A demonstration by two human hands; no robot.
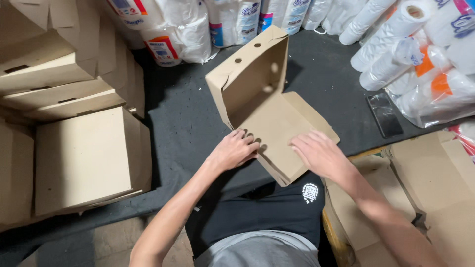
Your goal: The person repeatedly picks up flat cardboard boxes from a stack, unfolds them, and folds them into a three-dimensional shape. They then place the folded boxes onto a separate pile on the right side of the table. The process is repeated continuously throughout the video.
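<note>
A brown cardboard box [257, 84], half folded, lies on a dark cloth-covered table [183, 123]. Its walls stand up at the far end and a flat flap reaches toward me. My left hand [233, 150] presses with curled fingers on the flap's near left edge. On the flap's near right part rests my right hand [319, 154], palm down with the fingers spread flat. Neither hand grips anything.
Folded cardboard boxes [84, 158] are stacked at the left. Wrapped paper rolls [420, 54] line the back and right. A dark phone [384, 114] lies on the table at the right. Flat cardboard sheets [435, 183] sit at the lower right.
</note>
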